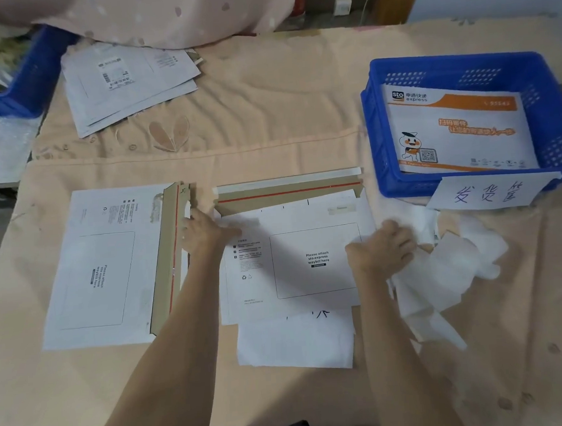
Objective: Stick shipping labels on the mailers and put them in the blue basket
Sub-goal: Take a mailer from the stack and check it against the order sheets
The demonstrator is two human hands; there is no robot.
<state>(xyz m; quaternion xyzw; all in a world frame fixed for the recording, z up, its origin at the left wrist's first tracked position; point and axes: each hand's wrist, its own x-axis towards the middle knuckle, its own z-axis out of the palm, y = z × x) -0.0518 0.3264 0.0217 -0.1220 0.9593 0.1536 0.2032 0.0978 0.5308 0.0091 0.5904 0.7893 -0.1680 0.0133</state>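
Mailers and the blue basket

We press our flat left hand [205, 229] on the mailer [295, 254] reading "Please attach sto express waybill here"; our curled right hand [382, 249] grips its edge. The basket [381, 160] holds an "sto express" mailer [459, 129].

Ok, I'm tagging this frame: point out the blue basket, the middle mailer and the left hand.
Blue basket [375, 134]: head view, on its left wall.
Middle mailer [310, 277]: head view, inside its printed waybill box.
Left hand [205, 229]: head view, on the back of the hand.
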